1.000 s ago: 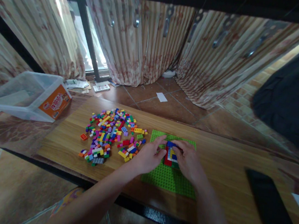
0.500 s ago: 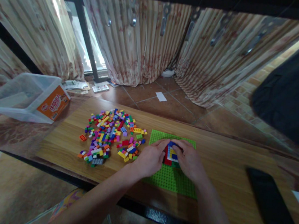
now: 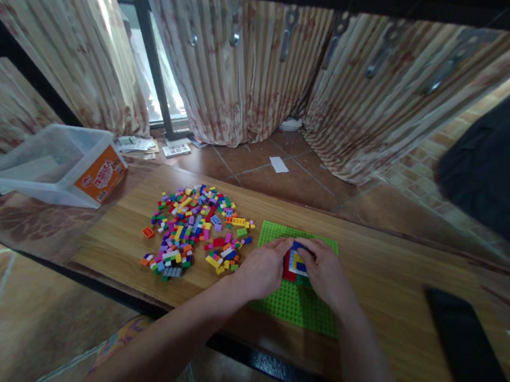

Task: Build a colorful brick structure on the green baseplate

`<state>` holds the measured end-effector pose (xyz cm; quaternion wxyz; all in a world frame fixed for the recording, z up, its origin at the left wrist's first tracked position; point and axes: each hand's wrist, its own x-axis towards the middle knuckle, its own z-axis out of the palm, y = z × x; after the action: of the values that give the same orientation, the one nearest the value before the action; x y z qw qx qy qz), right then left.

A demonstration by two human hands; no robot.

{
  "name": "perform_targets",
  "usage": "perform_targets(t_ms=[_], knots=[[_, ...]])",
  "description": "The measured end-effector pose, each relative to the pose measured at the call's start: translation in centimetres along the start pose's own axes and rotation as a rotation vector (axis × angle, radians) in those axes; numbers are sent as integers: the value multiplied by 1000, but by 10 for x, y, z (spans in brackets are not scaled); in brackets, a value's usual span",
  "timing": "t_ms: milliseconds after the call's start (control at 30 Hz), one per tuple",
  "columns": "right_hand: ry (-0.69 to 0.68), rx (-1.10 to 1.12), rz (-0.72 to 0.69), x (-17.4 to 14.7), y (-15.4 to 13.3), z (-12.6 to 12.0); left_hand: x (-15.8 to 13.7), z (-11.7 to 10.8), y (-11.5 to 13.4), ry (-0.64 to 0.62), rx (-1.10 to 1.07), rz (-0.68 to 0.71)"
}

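Observation:
A small toy-brick build (image 3: pixel 290 274) with red, white, yellow, blue and green parts sits on a green studded baseplate (image 3: pixel 296 311). My left hand (image 3: pixel 264 268) is closed against its left side, fingertips at the far corner. From the right, my right hand (image 3: pixel 326 271) curls over the build with bent fingers. Between the fingertips of both hands a blue brick (image 3: pixel 296 245) shows at the build's far edge. The fingers hide the build's right side and part of its far side.
Loose toy bricks (image 3: pixel 185 226) of many colours lie heaped left of the baseplate on the wooden table (image 3: pixel 384 306). A clear plastic bin (image 3: pixel 42 180) with an orange label stands at far left. At right lies a dark flat object (image 3: pixel 463 347).
The whole view has shifted slightly to the right. Both hands stay at the build, with only small shifts of the fingers.

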<state>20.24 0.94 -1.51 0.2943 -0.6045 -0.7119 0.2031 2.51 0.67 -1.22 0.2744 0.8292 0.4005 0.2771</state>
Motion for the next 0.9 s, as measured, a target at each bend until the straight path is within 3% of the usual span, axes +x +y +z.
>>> perform_targets(t_ms=[333,500,900], knots=[[34,89,38,-2,2,0,-2,-1,6,-28,49,-18],[114,132,111,-3,2,3,-3,2,5,-29,61,-39],[155,130,97,-3,6,10,-4,2,7,-69,93,-56]])
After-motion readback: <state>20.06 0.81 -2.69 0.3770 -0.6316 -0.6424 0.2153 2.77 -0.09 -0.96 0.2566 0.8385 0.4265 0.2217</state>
